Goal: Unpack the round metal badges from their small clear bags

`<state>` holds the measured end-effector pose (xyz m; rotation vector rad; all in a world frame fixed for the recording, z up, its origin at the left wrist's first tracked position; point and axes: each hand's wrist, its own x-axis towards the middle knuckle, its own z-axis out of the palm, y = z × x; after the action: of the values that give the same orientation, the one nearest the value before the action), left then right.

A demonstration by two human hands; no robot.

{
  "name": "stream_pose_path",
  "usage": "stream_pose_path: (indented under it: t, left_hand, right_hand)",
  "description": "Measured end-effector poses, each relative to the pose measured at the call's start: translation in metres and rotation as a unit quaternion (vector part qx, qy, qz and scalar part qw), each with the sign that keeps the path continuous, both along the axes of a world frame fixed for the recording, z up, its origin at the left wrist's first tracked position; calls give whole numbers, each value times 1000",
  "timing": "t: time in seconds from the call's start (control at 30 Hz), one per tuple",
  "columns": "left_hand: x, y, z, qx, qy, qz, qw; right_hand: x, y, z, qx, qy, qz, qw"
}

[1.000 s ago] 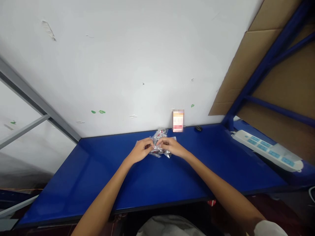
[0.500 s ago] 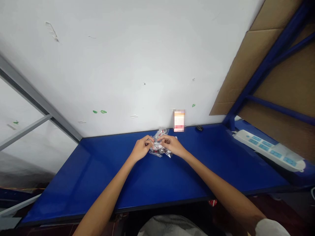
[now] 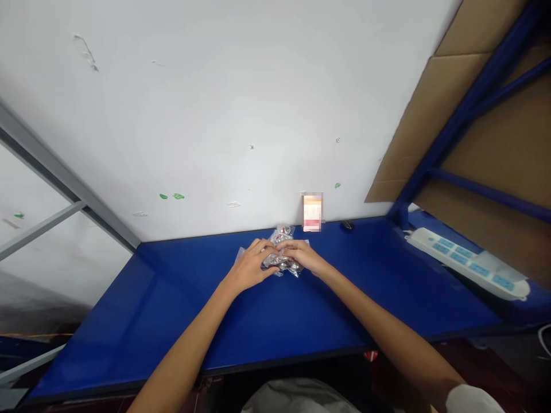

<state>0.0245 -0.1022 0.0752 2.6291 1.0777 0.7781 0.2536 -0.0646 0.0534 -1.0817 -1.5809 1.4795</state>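
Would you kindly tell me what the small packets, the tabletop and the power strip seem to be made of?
Packets: apparently clear, glossy plastic film, judging by crinkles and glints; shiny pieces inside, perhaps metal. Tabletop: smooth blue surface with soft reflections, perhaps painted or laminated; base unclear. Power strip: probably moulded plastic, white with blue sockets.

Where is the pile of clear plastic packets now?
In the head view, the clear plastic packet pile lies near centre on the blue tabletop, toward the white wall, partly covered by the left hand and right hand.
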Motion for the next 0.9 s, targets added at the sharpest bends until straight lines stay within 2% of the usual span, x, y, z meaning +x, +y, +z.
stream_pose_path:
  t: [0.07, 0.13, 0.2, 0.3, 0.4, 0.63, 0.77, 0.9]
  left_hand:
    - [1, 3, -6, 12, 7, 6, 1000]
    - [1, 5, -12, 18, 8, 6, 1000]
    - [1, 7, -15, 17, 7, 8, 1000]
    - [0, 8, -16, 17, 2, 36, 999]
    - [-2, 8, -15, 22, -2, 39, 999]
    - [-5, 13, -14, 29, -17, 24, 999]
    - [-6, 17, -19, 39, -51, 22, 998]
    - [-3, 18, -23, 37, -103, 50, 993]
  right_hand:
    - [1, 0, 0, 10, -13, 0, 1000]
    - [2, 0, 2, 52, -41, 2, 998]
    - [3, -2, 5, 134, -79, -3, 988]
    - [5, -8, 12, 281, -124, -12, 952]
    - [6, -12, 14, 365, -140, 11, 921]
    - [12, -1, 0, 396, -183, -10, 900]
    - [14, 5, -4, 399, -181, -36, 898]
    - [12, 3, -2, 393, -175, -57, 901]
